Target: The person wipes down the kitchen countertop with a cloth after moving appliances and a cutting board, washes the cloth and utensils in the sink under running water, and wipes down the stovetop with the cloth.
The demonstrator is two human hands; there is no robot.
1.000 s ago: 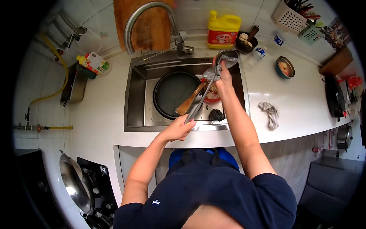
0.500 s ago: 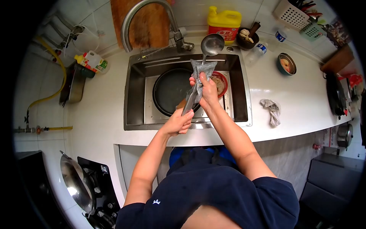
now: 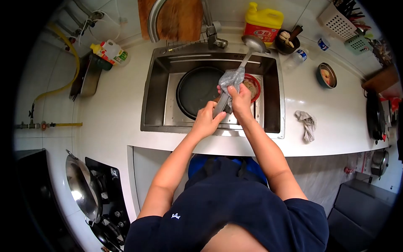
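Over the sink (image 3: 147, 101) I hold a metal ladle (image 3: 254, 43) slantwise, its bowl up at the far right. My left hand (image 3: 205, 121) is closed around the lower end of the handle. Higher up, my right hand (image 3: 240, 101) grips a silvery-grey mesh cloth (image 3: 232, 79) folded around the handle. Below the hands, a large dark round pan (image 3: 195, 92) lies in the sink. Beside it stands a red bowl (image 3: 257, 86) with pale contents, partly hidden by my right hand and the cloth.
A curved faucet (image 3: 154, 21) rises behind the sink. A yellow jug (image 3: 264, 23) and a dark bowl of garlic (image 3: 287, 42) stand at the back. To the right lie a crumpled rag (image 3: 307, 126) and a small bowl (image 3: 326, 75). A wok (image 3: 84, 185) sits at lower left.
The ladle has tilted further right and turned, so its bowl shows more from the side. The cloth is bunched differently around the handle. The whole view has shifted slightly.
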